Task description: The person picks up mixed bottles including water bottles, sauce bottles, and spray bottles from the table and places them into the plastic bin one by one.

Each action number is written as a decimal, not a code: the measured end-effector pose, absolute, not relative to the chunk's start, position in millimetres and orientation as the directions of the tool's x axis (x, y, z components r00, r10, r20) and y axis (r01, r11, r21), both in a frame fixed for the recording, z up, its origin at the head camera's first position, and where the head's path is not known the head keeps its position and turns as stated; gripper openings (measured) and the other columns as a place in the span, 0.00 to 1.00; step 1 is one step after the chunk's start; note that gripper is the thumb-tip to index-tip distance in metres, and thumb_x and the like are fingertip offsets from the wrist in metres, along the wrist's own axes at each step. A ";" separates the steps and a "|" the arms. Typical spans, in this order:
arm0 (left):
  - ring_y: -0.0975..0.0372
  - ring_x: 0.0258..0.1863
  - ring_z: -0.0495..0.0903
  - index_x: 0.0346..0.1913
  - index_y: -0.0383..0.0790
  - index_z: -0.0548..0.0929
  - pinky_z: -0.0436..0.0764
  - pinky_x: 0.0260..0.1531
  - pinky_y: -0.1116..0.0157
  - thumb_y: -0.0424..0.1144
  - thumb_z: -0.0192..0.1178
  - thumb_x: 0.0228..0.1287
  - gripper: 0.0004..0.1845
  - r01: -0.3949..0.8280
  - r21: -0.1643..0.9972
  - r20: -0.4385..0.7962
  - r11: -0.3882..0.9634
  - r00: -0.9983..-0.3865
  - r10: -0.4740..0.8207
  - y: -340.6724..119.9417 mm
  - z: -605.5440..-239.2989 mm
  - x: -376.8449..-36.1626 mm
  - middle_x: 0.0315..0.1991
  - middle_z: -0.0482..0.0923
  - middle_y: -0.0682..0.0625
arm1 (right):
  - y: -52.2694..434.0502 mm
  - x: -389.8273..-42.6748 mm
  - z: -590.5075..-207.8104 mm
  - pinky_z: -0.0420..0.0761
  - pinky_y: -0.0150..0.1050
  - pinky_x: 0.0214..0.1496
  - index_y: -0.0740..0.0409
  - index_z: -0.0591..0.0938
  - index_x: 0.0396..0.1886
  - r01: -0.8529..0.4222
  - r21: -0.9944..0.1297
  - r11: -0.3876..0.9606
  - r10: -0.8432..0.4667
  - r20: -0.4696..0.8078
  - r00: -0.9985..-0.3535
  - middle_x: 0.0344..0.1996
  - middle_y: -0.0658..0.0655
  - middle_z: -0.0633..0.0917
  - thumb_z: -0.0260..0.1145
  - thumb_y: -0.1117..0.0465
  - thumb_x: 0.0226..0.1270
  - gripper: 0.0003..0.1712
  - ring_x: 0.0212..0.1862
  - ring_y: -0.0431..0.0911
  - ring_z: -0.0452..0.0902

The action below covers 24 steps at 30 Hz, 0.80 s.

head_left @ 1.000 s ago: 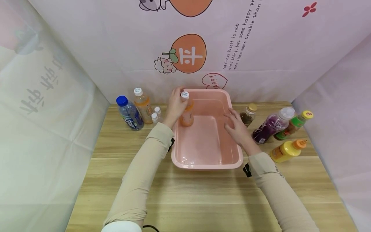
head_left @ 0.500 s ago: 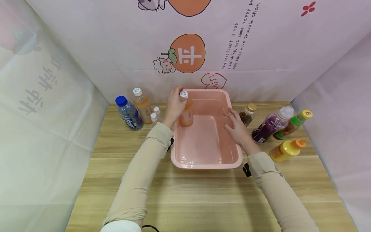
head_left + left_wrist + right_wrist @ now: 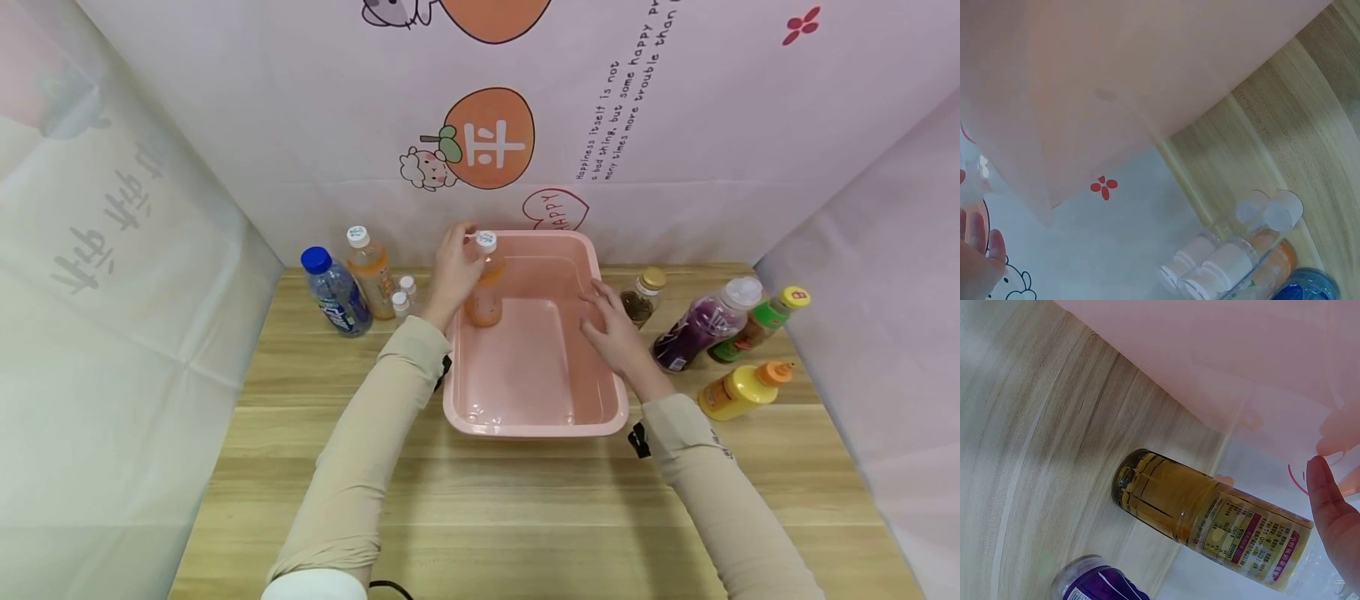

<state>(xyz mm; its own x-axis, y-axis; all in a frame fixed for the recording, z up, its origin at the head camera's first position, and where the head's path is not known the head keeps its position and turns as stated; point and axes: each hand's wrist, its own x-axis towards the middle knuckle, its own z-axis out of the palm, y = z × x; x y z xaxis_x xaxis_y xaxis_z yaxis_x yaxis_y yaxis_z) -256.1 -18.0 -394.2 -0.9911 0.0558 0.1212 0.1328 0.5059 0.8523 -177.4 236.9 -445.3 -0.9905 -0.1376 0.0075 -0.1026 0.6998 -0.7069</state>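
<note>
Your left hand grips the orange bottle by its neck, tilted, base inside the pink tub at the far left corner. Your right hand rests open-fingered on the tub's right rim, beside a brown jar.

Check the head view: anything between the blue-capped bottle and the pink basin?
Yes: an orange drink bottle and two small white-capped bottles stand between the blue-capped bottle and the pink basin.
</note>
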 end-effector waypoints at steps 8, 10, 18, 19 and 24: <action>0.54 0.62 0.70 0.63 0.39 0.68 0.73 0.64 0.62 0.30 0.58 0.63 0.25 0.153 0.843 0.146 0.516 -0.988 0.055 -21.7 -393.6 -254.7 0.62 0.70 0.44 | 235.5 -177.1 -444.7 0.54 0.62 0.73 0.64 0.68 0.66 -0.102 -0.706 0.701 -0.136 0.008 -0.991 0.76 0.59 0.52 0.54 0.60 0.68 0.27 0.75 0.63 0.48; 0.54 0.61 0.71 0.63 0.38 0.69 0.73 0.63 0.61 0.30 0.58 0.63 0.25 0.165 0.842 0.159 0.513 -0.986 0.056 -22.9 -394.0 -254.9 0.61 0.71 0.44 | 235.5 -176.8 -444.4 0.55 0.62 0.73 0.64 0.68 0.66 -0.102 -0.705 0.701 -0.137 0.007 -0.991 0.76 0.59 0.52 0.53 0.60 0.68 0.27 0.75 0.63 0.48; 0.52 0.59 0.72 0.62 0.36 0.69 0.74 0.62 0.59 0.30 0.57 0.63 0.24 0.174 0.858 0.169 0.483 -0.984 0.054 -29.5 -393.4 -254.0 0.59 0.71 0.42 | 234.7 -175.9 -442.7 0.54 0.62 0.73 0.65 0.68 0.65 -0.110 -0.707 0.699 -0.141 0.015 -0.990 0.75 0.60 0.52 0.53 0.60 0.68 0.27 0.75 0.63 0.48; 0.52 0.58 0.72 0.62 0.35 0.69 0.74 0.62 0.59 0.29 0.57 0.63 0.24 0.178 0.857 0.176 0.483 -0.983 0.050 -30.3 -393.5 -254.2 0.59 0.71 0.41 | 234.6 -175.9 -442.7 0.54 0.61 0.73 0.65 0.68 0.65 -0.112 -0.708 0.697 -0.140 0.018 -0.990 0.75 0.60 0.53 0.53 0.60 0.68 0.27 0.74 0.63 0.49; 0.51 0.57 0.73 0.61 0.34 0.70 0.75 0.61 0.59 0.28 0.56 0.63 0.22 0.197 0.855 0.204 0.480 -0.978 0.039 -34.8 -393.9 -254.9 0.59 0.71 0.40 | 234.5 -175.8 -442.9 0.55 0.62 0.73 0.65 0.69 0.65 -0.115 -0.709 0.696 -0.138 0.025 -0.990 0.75 0.61 0.53 0.54 0.62 0.68 0.26 0.74 0.63 0.49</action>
<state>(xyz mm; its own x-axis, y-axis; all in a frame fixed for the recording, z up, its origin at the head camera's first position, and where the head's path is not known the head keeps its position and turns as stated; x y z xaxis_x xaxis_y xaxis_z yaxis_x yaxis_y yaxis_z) -254.9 -34.8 -393.9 -0.9782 0.0392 0.2038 0.1973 0.4804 0.8546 -175.8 234.5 -442.9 -0.9901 -0.1380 0.0252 -0.1150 0.6961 -0.7087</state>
